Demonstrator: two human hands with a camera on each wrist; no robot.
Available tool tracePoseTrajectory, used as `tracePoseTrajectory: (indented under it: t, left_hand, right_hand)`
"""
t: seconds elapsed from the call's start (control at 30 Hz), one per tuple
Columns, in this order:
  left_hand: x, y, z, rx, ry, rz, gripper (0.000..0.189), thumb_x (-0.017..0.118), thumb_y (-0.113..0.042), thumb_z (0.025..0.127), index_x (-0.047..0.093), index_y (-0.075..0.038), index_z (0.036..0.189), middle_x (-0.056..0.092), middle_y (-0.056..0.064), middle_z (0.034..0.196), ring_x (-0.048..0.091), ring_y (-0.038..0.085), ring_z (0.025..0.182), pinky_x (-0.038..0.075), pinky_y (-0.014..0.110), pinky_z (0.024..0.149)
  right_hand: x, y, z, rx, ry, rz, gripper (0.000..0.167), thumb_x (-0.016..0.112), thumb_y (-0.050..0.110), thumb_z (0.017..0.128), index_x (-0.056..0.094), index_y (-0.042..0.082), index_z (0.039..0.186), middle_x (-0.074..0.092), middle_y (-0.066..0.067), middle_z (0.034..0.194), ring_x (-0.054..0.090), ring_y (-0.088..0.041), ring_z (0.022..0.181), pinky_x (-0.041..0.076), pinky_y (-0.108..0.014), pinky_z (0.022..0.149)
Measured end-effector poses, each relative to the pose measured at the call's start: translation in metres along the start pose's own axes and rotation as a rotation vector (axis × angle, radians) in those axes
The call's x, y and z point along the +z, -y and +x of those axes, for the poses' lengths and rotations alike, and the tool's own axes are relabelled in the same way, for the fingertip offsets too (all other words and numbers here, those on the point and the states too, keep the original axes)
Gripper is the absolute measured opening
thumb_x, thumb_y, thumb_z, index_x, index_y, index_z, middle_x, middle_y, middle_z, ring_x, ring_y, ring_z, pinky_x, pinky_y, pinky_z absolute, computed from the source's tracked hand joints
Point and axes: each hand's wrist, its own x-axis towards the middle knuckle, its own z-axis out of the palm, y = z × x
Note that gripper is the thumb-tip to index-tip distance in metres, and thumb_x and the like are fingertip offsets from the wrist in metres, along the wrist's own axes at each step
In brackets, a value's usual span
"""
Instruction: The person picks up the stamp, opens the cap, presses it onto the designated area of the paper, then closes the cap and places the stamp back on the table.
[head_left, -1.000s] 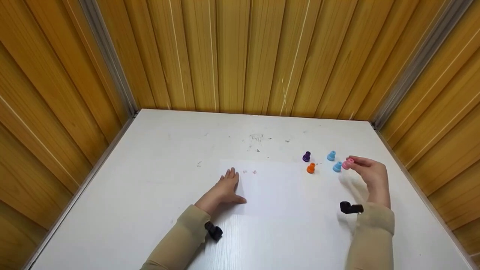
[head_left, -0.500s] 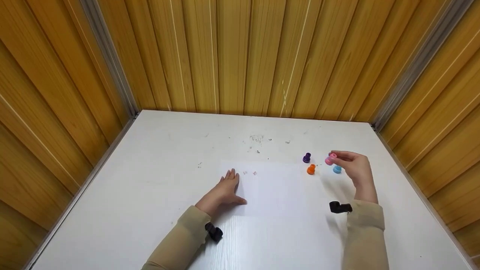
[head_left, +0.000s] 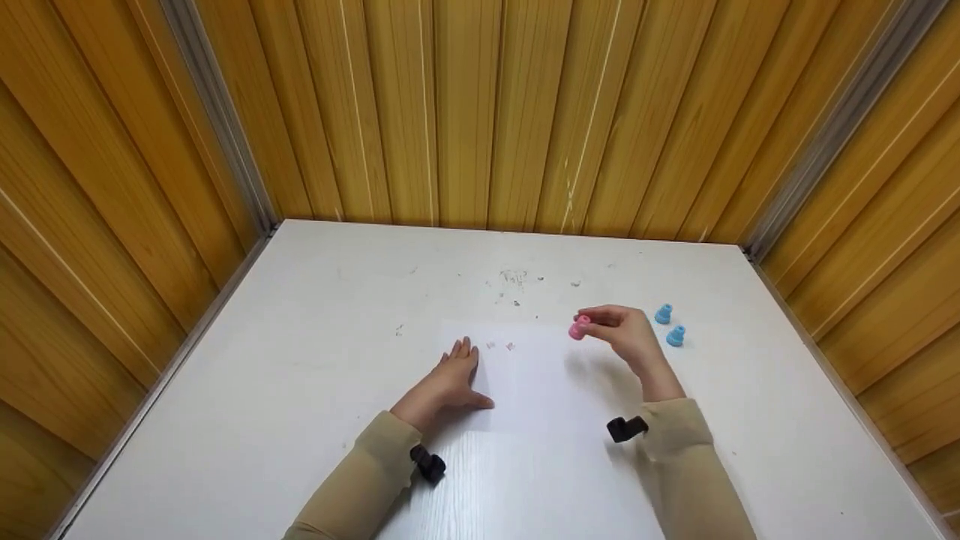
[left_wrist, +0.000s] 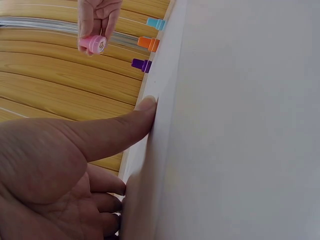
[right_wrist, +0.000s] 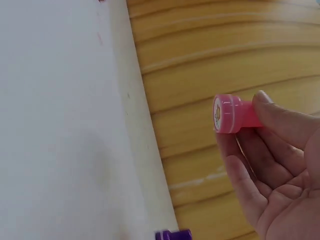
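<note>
My right hand (head_left: 626, 337) pinches a pink stamp (head_left: 579, 328) by its handle between thumb and fingers, above the right part of a white sheet of paper (head_left: 540, 390). In the right wrist view the stamp (right_wrist: 227, 114) shows a small picture on its round face. My left hand (head_left: 448, 379) rests on the left edge of the sheet, its fingers straight and thumb spread. Two small reddish prints (head_left: 510, 346) mark the paper just right of the left fingertips.
Two light blue stamps (head_left: 675, 336) stand on the white table (head_left: 315, 315) at the right. An orange stamp (left_wrist: 148, 44) and a purple stamp (left_wrist: 141, 65) show in the left wrist view; my right hand hides them from the head view. Wood-patterned walls (head_left: 465, 112) surround the table.
My right hand has carried the pink stamp leftward, from beside the blue stamps, past the orange and purple ones, to over the paper. The left hand has stayed put.
</note>
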Motion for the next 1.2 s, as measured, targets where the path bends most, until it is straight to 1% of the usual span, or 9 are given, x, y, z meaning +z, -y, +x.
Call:
tracePoseTrajectory:
  t: [0.1, 0.27, 0.4, 0.5, 0.63, 0.73, 0.83, 1.03, 1.2]
  left_hand:
    - [0.000, 0.000, 0.000, 0.001, -0.007, -0.002, 0.109, 0.088, -0.035, 0.081, 0.024, 0.005, 0.160, 0.009, 0.023, 0.172, 0.004, 0.035, 0.162, 0.009, 0.048, 0.134]
    - [-0.001, 0.000, -0.001, 0.044, -0.041, -0.053, 0.108, 0.088, -0.033, 0.082, 0.025, 0.007, 0.159, 0.012, 0.027, 0.170, 0.008, 0.039, 0.161, 0.011, 0.051, 0.133]
    - [-0.002, -0.005, -0.001, 0.083, -0.136, -0.280, 0.094, 0.084, -0.028, 0.087, 0.032, 0.002, 0.159, 0.025, 0.022, 0.168, 0.019, 0.037, 0.159, 0.017, 0.051, 0.132]
    - [-0.001, -0.011, 0.000, 0.156, -0.235, -0.479, 0.076, 0.080, -0.022, 0.091, 0.044, -0.001, 0.154, 0.044, 0.019, 0.160, 0.039, 0.037, 0.152, 0.031, 0.050, 0.127]
    - [0.003, -0.016, 0.001, 0.272, -0.321, -0.647, 0.057, 0.078, -0.016, 0.092, 0.058, 0.002, 0.142, 0.066, 0.019, 0.138, 0.065, 0.034, 0.128, 0.055, 0.041, 0.108]
    - [0.004, -0.018, 0.001, 0.330, -0.359, -0.723, 0.047, 0.080, -0.012, 0.090, 0.065, 0.002, 0.132, 0.073, 0.018, 0.124, 0.074, 0.030, 0.111, 0.062, 0.030, 0.092]
    - [0.005, -0.019, 0.001, 0.362, -0.402, -0.766, 0.038, 0.081, -0.009, 0.088, 0.070, 0.003, 0.122, 0.075, 0.019, 0.117, 0.076, 0.028, 0.104, 0.063, 0.024, 0.086]
    - [0.006, -0.019, 0.001, 0.361, -0.494, -0.777, 0.028, 0.083, -0.009, 0.086, 0.077, 0.000, 0.112, 0.078, 0.017, 0.109, 0.078, 0.026, 0.099, 0.063, 0.023, 0.084]
    - [0.006, -0.018, 0.000, 0.363, -0.502, -0.772, 0.028, 0.083, -0.010, 0.086, 0.077, 0.001, 0.111, 0.078, 0.017, 0.108, 0.077, 0.027, 0.099, 0.063, 0.023, 0.084]
  right_hand:
    - [0.029, 0.003, 0.000, -0.047, 0.063, 0.067, 0.039, 0.081, 0.022, 0.090, 0.074, 0.006, 0.124, 0.077, -0.009, 0.120, 0.072, -0.019, 0.110, 0.054, -0.040, 0.110]
    - [0.062, 0.004, -0.004, -0.116, 0.133, 0.158, 0.035, 0.081, 0.013, 0.090, 0.074, -0.002, 0.120, 0.079, -0.011, 0.112, 0.075, -0.012, 0.096, 0.060, -0.023, 0.093]
    - [0.074, 0.004, -0.007, -0.116, 0.116, 0.189, 0.033, 0.081, 0.011, 0.089, 0.075, 0.000, 0.119, 0.079, -0.012, 0.114, 0.074, -0.011, 0.098, 0.060, -0.020, 0.090]
    - [0.082, 0.007, -0.011, -0.148, 0.097, 0.223, 0.033, 0.080, 0.011, 0.089, 0.074, -0.001, 0.120, 0.078, -0.012, 0.116, 0.073, -0.010, 0.100, 0.060, -0.020, 0.090]
    - [0.093, 0.009, -0.017, -0.176, 0.067, 0.278, 0.031, 0.079, 0.007, 0.089, 0.074, -0.001, 0.119, 0.078, -0.012, 0.112, 0.072, -0.011, 0.099, 0.060, -0.019, 0.090]
    - [0.102, 0.010, -0.020, -0.178, 0.049, 0.328, 0.030, 0.079, 0.004, 0.089, 0.074, -0.002, 0.118, 0.077, -0.009, 0.110, 0.071, -0.011, 0.098, 0.059, -0.019, 0.090]
    - [0.109, 0.011, -0.023, -0.182, 0.042, 0.381, 0.029, 0.078, 0.004, 0.089, 0.073, -0.003, 0.118, 0.077, -0.007, 0.109, 0.070, -0.011, 0.099, 0.059, -0.019, 0.091]
    - [0.116, 0.012, -0.026, -0.199, 0.010, 0.447, 0.027, 0.078, 0.004, 0.090, 0.074, -0.003, 0.115, 0.078, -0.005, 0.107, 0.072, -0.012, 0.098, 0.060, -0.021, 0.090]
    - [0.118, 0.011, -0.028, -0.178, -0.008, 0.469, 0.027, 0.078, 0.002, 0.089, 0.074, -0.005, 0.116, 0.079, -0.006, 0.107, 0.073, -0.010, 0.097, 0.061, -0.021, 0.090]
